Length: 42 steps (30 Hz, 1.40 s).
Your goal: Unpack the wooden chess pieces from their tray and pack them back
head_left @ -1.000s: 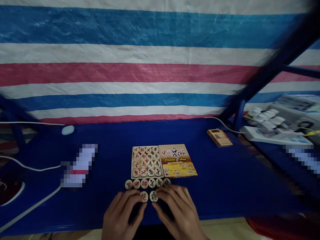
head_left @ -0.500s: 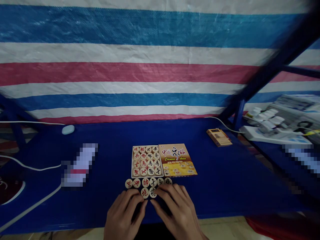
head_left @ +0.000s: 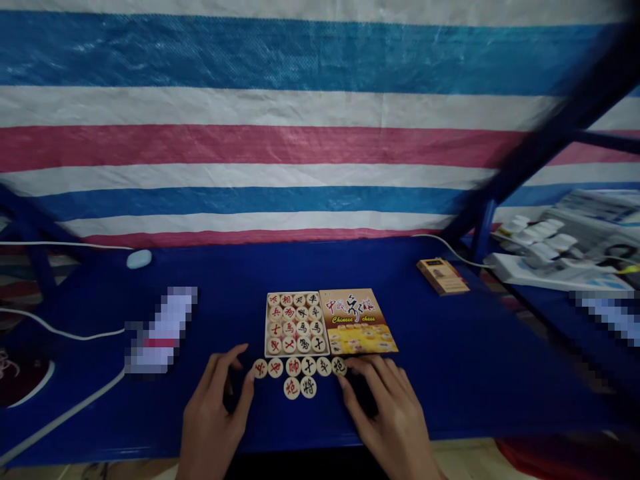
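Observation:
Several round Chinese chess pieces, marked in red or black, lie in a row below an open box packed with more pieces. Just under that row sit a red-marked piece and a black-marked piece, side by side. My left hand is open, its thumb tip at the edge of the leftmost red piece and its index finger raised away. At the other end, my right hand has thumb and index fingertips against the edge of the rightmost black piece.
The printed box lid lies right of the box. Farther back are a small card pack and a power strip. On the left are a blurred-out phone-like object, a pale rounded case and white cables.
Both hands have moved apart, from the lower two pieces to opposite ends of the upper row. The lower two pieces now lie uncovered, and my left fingers have spread.

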Motion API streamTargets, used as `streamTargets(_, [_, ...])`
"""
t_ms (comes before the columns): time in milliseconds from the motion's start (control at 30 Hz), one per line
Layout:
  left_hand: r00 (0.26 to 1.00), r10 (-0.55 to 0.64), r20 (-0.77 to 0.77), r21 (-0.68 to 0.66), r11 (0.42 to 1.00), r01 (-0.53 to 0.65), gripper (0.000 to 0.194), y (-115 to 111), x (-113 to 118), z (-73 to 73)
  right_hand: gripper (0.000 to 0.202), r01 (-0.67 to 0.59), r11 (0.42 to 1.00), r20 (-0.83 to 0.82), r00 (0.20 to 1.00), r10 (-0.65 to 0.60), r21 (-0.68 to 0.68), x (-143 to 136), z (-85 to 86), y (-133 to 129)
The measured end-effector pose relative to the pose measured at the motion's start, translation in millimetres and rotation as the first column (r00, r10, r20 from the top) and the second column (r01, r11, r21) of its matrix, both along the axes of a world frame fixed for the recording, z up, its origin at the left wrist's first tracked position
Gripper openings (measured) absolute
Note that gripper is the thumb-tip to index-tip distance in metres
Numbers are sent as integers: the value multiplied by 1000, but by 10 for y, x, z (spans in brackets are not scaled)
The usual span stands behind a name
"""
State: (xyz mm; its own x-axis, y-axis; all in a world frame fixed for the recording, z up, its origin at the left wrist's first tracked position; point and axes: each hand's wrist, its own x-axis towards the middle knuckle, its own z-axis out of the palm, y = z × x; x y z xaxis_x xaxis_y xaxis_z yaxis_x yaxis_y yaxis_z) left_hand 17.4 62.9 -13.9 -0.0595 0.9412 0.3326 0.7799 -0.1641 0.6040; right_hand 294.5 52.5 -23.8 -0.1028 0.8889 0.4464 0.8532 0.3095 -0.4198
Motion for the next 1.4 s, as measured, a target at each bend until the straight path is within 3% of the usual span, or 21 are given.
streamTargets(233, [997,-74,-2,-21,997,74,32,20,-52,-151,17,-33,999,25,999,32,18,-4,-37,27])
streamTargets(667, [994,-60,91,3,998,60,27,29,-29,-65,17,-67,998,-90,994,69,20,39,-35,51])
streamTargets(833, [992,-67,102,34,997,64,24,261,91,116,15,-95,992,-128,986,105,87,-75,118,269])
streamTargets(967, [997,-52,-60,-18,999,51,27,566,261,233,21,-43,995,-9,999,44,92,-229,263,598])
streamTargets(1133, [971,-15,-240,-17,1000,11,25,768,387,230,22,-17,998,137,991,9,56,-291,275,886])
streamTargets(1267, [973,-15,-231,1,1000,16,21,802,387,209,18,-24,999,133,991,19,36,-279,229,922])
streamTargets(1400, [979,-30,-199,-68,998,17,19,805,360,213,18,-30,999,59,998,29,23,-266,220,892])
